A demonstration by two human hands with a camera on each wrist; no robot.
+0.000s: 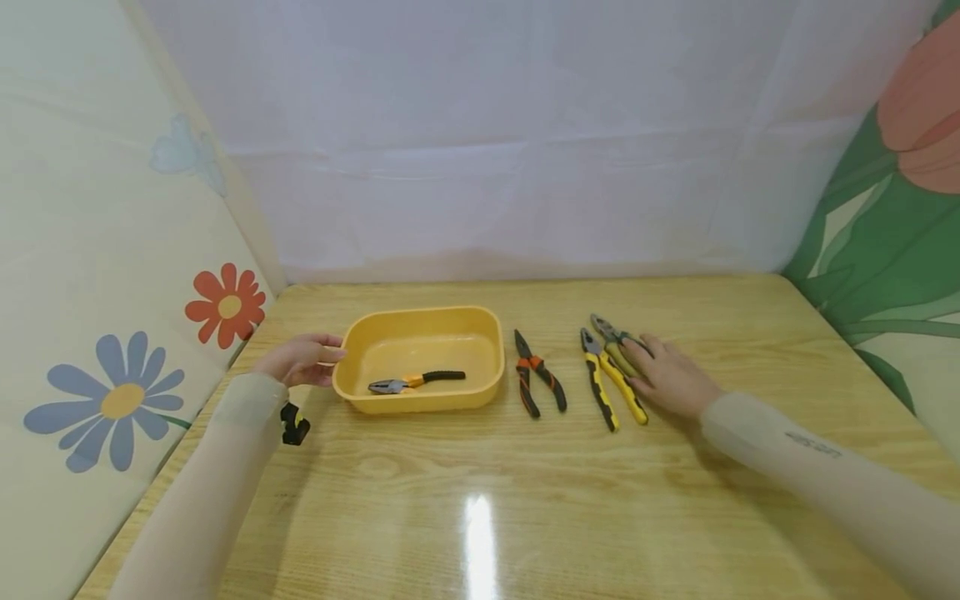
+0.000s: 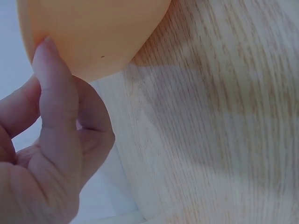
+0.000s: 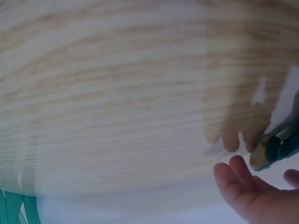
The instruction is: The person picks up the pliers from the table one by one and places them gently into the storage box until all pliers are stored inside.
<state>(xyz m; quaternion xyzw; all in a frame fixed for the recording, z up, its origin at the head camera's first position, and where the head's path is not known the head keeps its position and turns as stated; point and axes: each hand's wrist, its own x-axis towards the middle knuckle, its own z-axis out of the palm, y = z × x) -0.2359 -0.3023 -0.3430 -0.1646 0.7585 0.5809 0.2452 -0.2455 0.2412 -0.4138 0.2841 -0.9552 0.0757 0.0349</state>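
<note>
My left hand point(image 1: 303, 360) pinches the left rim of a yellow plastic basin point(image 1: 420, 403). In the left wrist view the thumb point(image 2: 51, 70) lies against the basin's wall point(image 2: 103, 32), other fingers bent behind it. Inside the basin lies a pair of pliers point(image 1: 390, 386) with orange and black handles. At the right, my right hand point(image 1: 675, 379) is over the green-handled pliers point(image 1: 618, 354), partly covering them. The right wrist view shows its fingers point(image 3: 229, 182) loosely extended beside a handle end point(image 3: 264, 154), not closed round it.
Between basin and right hand lie orange-and-black long-nose pliers point(image 1: 525, 358) and yellow-and-black pliers point(image 1: 600, 375), handles spread. All rest on a wood-grain table point(image 1: 390, 500). A white sheet point(image 1: 525, 167) hangs behind; flower-patterned cloth point(image 1: 112, 250) stands at the left side.
</note>
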